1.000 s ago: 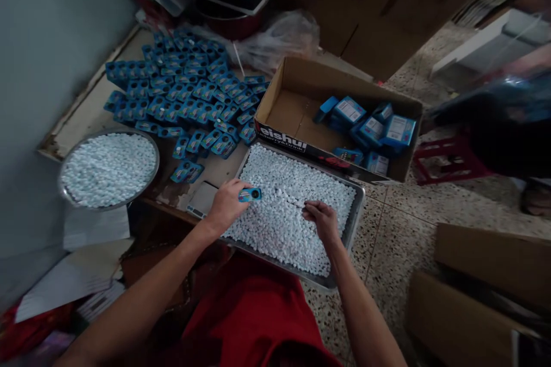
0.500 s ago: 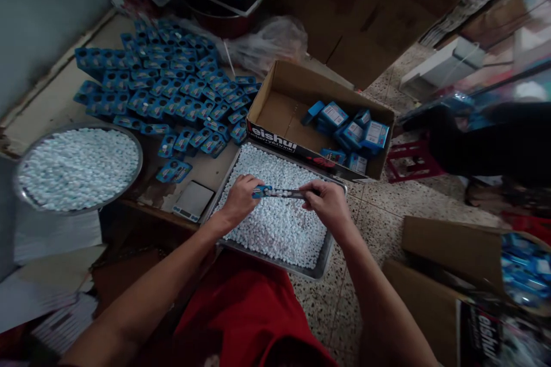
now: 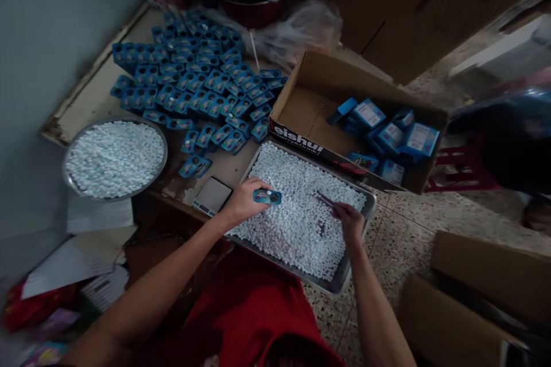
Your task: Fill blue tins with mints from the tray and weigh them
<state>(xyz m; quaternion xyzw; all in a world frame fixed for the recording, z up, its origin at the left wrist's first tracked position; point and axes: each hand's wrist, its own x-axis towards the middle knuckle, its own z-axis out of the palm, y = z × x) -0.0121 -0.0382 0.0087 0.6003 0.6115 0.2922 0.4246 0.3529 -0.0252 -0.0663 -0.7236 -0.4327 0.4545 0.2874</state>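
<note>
Compared with half a second earlier: hands had come apart. Back then both met over the middle of the tray, the scoop tip right at the little blue case. Now they sat well apart.

Left hand (image 3: pixel 244 202) gripped the blue case (image 3: pixel 267 196) by its near end, fingers closed around it, case held flat just above the white pellets (image 3: pixel 297 223) at the left part of the metal tray (image 3: pixel 344 278). Case position barely changed relative to the tray.

Right hand (image 3: pixel 350 221) had moved off to the tray's right side, fingers pinched on the thin metal scoop (image 3: pixel 326 200). Scoop pointed up-left, tip low over the pellets; couldn't tell if it touched them or carried any. A second earlier this hand was also down in the pellets, so it matched that frame more than the half-second one.

Unchanged around them: cardboard box (image 3: pixel 301 77) just beyond the tray with blue packs (image 3: pixel 390 135) in its right half, spread of blue cases (image 3: pixel 193 86) on the board to the left, round pan (image 3: pixel 160 143) of pellets at far left, small scale (image 3: pixel 212 196) just left of the tray.

View itself had shifted; layout the same.
</note>
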